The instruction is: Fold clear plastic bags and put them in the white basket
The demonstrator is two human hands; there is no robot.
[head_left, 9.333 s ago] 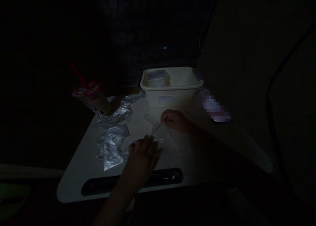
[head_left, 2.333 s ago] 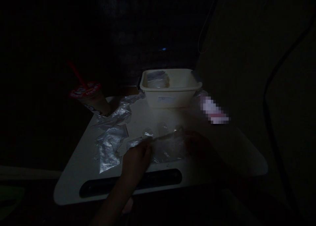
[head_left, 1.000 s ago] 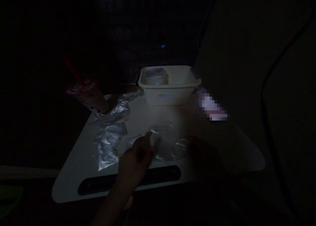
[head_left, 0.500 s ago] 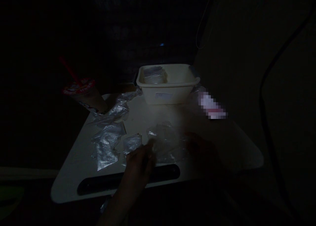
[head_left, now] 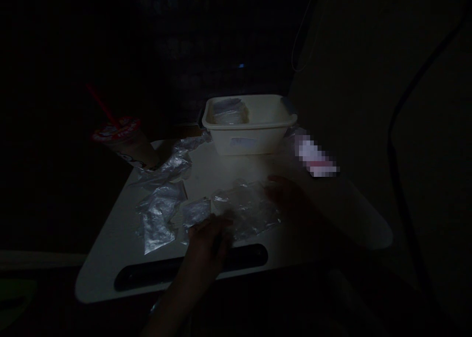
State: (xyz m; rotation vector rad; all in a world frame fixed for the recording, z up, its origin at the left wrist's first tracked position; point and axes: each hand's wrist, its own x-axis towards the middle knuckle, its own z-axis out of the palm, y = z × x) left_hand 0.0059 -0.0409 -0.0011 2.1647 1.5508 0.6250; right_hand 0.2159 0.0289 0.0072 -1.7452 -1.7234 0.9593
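The scene is very dark. A clear plastic bag (head_left: 246,208) lies crumpled on the white table (head_left: 324,219). My left hand (head_left: 208,239) rests at the bag's lower left corner, fingers curled on its edge. My right hand (head_left: 291,197) is a dim shape at the bag's right edge; its fingers are too dark to read. A small clear bag (head_left: 196,212) lies just left of my left hand.
More clear bags lie in a pile (head_left: 158,218) and a crumpled strip (head_left: 173,161) at the left. A cream plastic tub (head_left: 247,128) holding bags stands at the back. A drink cup with a red straw (head_left: 123,143) stands at the far left. A dark slot (head_left: 158,277) runs along the near edge.
The bag has come down from between my hands and now lies spread on the table. My right hand moved up to its right edge. My left hand dropped to its lower left corner.
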